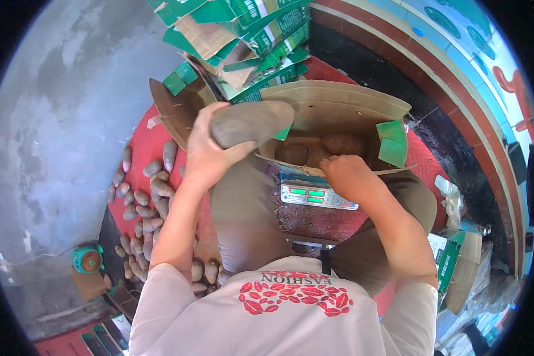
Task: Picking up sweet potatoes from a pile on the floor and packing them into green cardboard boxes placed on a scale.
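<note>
My left hand [210, 145] is closed around a large, long, grey-brown potato-like tuber [249, 123], raised over the left end of an open cardboard box [338, 98]. The tuber's right end is slightly blurred. Inside the box lie brown tubers [343, 143], partly hidden by the near wall. My right hand [351, 175] has its fingers curled over the near rim of the box. Just below that rim, between my knees, shows a weighing scale [318, 196] with lit green displays; the box appears to rest on it.
Many loose tubers [151, 225] lie on the red floor [137, 155] to my left. Green cardboard boxes [279, 35] are stacked beyond the open one. A teal round device [89, 260] stands by the grey wall. Another green box [451, 267] and clear plastic [454, 202] are at right.
</note>
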### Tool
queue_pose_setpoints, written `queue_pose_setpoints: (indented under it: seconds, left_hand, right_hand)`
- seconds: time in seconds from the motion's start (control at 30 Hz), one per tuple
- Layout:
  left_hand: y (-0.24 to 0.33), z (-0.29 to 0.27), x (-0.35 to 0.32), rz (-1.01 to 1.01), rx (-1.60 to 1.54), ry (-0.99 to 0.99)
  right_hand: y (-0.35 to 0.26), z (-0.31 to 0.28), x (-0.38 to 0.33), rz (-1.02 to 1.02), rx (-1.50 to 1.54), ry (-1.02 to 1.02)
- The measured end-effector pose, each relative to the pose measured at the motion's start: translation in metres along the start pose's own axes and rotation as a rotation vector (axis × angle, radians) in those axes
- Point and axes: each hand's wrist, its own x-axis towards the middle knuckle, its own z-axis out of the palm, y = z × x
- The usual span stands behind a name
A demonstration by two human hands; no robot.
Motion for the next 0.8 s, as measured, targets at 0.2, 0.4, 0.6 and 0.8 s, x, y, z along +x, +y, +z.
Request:
queue_pose_setpoints:
  seconds: [0.2, 0.4, 0.6, 0.8]
  left_hand:
    - [0.035, 0.064, 0.020, 0.209, 0.259, -0.395]
    - [0.024, 0.111, 0.029, 0.256, 0.455, -0.597]
    - [-0.013, 0.126, 0.041, 0.154, 0.300, -0.747]
    - [-0.010, 0.123, 0.038, 0.190, 0.354, -0.840]
  right_hand:
    - [0.003, 0.005, -0.001, 0.004, 0.023, 0.015]
    - [-0.004, -0.006, 0.007, 0.047, 0.045, -0.156]
    - [0.001, 0.007, 0.010, 0.012, 0.024, -0.112]
    - [-0.001, -0.004, 0.003, -0.016, 0.023, -0.047]
